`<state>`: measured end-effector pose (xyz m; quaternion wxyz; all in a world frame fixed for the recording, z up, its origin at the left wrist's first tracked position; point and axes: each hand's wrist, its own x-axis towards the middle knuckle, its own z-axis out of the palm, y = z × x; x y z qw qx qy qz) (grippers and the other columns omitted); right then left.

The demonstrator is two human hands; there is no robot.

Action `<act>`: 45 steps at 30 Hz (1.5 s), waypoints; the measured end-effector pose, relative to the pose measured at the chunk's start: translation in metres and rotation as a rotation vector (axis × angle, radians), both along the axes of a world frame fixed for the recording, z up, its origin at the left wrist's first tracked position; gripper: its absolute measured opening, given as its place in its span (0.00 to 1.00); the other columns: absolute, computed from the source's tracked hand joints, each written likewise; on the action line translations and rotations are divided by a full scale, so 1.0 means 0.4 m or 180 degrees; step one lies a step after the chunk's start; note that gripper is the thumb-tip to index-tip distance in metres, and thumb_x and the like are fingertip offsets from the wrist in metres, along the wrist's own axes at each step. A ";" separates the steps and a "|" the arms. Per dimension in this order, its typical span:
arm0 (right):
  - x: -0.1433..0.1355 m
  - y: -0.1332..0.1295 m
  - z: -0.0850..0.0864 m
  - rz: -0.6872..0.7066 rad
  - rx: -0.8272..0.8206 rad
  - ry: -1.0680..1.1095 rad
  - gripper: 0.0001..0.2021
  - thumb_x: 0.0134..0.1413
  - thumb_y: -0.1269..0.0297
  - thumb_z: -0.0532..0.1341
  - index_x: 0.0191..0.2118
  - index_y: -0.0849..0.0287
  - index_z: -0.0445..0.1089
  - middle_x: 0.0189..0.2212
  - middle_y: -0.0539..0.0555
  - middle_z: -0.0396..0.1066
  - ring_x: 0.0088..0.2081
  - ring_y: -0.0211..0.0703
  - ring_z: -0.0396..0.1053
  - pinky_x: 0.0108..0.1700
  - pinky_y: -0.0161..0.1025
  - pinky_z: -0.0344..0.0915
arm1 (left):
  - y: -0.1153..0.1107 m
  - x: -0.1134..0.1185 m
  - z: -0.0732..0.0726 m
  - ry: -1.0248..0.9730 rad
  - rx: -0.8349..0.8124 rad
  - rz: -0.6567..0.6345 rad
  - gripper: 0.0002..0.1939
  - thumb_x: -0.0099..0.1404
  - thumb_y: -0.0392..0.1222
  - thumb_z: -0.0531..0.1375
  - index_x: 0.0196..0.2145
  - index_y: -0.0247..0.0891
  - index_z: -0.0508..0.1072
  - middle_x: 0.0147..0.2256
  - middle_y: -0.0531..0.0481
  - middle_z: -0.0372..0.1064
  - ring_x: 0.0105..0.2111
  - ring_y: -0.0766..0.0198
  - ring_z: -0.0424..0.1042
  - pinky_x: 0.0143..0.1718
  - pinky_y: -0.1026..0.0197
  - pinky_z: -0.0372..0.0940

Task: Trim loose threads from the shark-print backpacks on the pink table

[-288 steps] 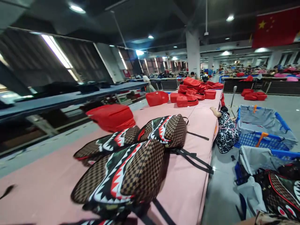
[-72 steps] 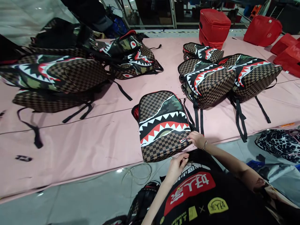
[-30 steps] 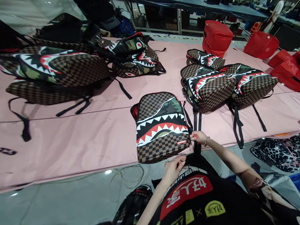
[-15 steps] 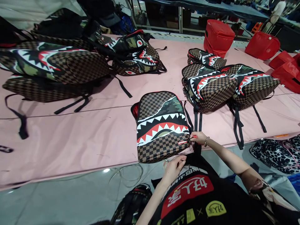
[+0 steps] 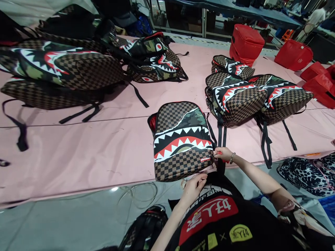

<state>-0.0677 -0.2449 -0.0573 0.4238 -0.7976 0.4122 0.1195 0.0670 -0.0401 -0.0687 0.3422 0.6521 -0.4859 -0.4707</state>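
Note:
A backpack (image 5: 182, 120) with brown-and-black checks, a camouflage patch and a red-and-white shark mouth lies front up at the table's near edge. By its lower right corner, my right hand (image 5: 224, 154) is closed around a small red-handled tool (image 5: 219, 153); its working end is too small to make out. My left hand (image 5: 194, 186) is just below the backpack's bottom edge, close to my black apron (image 5: 251, 212). Its fingers are curled together, and whatever they may pinch is hidden. Black straps (image 5: 222, 134) hang from the table beside my right hand.
Several similar backpacks (image 5: 99, 73) are piled at the left; more backpacks (image 5: 240, 101) sit at the right. Red bags (image 5: 247, 42) stand at the back right of the pink-covered table (image 5: 65, 153). A dark backpack (image 5: 143, 226) and a cable loop (image 5: 138, 195) are on the floor.
My view has shifted slightly. Both hands and the backpack keep nearly the same places relative to each other.

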 end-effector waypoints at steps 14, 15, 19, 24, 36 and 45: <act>-0.004 0.020 0.025 -0.0307 -0.0117 0.0137 0.10 0.44 0.61 0.56 0.31 0.62 0.64 0.27 0.46 0.65 0.26 0.21 0.55 0.30 0.21 0.48 | -0.007 0.018 -0.011 -0.0160 -0.0038 -0.0131 0.16 0.61 0.48 0.51 0.43 0.39 0.70 0.42 0.47 0.68 0.41 0.61 0.66 0.42 0.61 0.60; 0.000 0.021 0.020 -0.0304 -0.0139 0.0121 0.09 0.44 0.61 0.57 0.31 0.62 0.64 0.28 0.46 0.65 0.27 0.21 0.55 0.30 0.21 0.47 | -0.009 0.020 -0.010 -0.0139 -0.0047 -0.0144 0.17 0.61 0.48 0.51 0.43 0.39 0.70 0.42 0.46 0.68 0.41 0.61 0.66 0.42 0.61 0.60; 0.017 0.030 0.006 -0.0274 -0.0175 0.0078 0.09 0.44 0.62 0.57 0.31 0.62 0.64 0.28 0.46 0.65 0.27 0.21 0.54 0.30 0.22 0.47 | -0.013 0.027 -0.006 -0.0061 -0.0105 -0.0206 0.17 0.62 0.48 0.50 0.43 0.38 0.69 0.42 0.46 0.68 0.41 0.61 0.66 0.43 0.61 0.60; 0.041 0.042 0.001 -0.0208 -0.0177 0.0072 0.10 0.44 0.61 0.57 0.32 0.62 0.65 0.28 0.47 0.64 0.26 0.22 0.54 0.29 0.22 0.47 | -0.017 0.037 0.002 -0.0006 -0.0132 -0.0277 0.17 0.62 0.47 0.50 0.42 0.37 0.70 0.41 0.45 0.68 0.40 0.61 0.67 0.42 0.62 0.61; 0.072 0.057 0.014 -0.0255 -0.0251 0.0135 0.10 0.43 0.60 0.58 0.31 0.62 0.65 0.29 0.46 0.65 0.27 0.22 0.53 0.29 0.23 0.45 | -0.016 0.065 0.000 -0.0086 -0.0132 -0.0313 0.16 0.62 0.47 0.50 0.43 0.38 0.70 0.42 0.47 0.68 0.41 0.62 0.67 0.42 0.63 0.60; 0.044 0.056 0.005 -0.0434 -0.0127 0.0018 0.09 0.43 0.61 0.58 0.29 0.63 0.64 0.27 0.46 0.64 0.25 0.21 0.53 0.28 0.23 0.45 | -0.018 0.073 0.000 -0.0071 -0.0149 -0.0303 0.16 0.62 0.46 0.50 0.42 0.38 0.69 0.42 0.47 0.69 0.40 0.62 0.67 0.42 0.63 0.61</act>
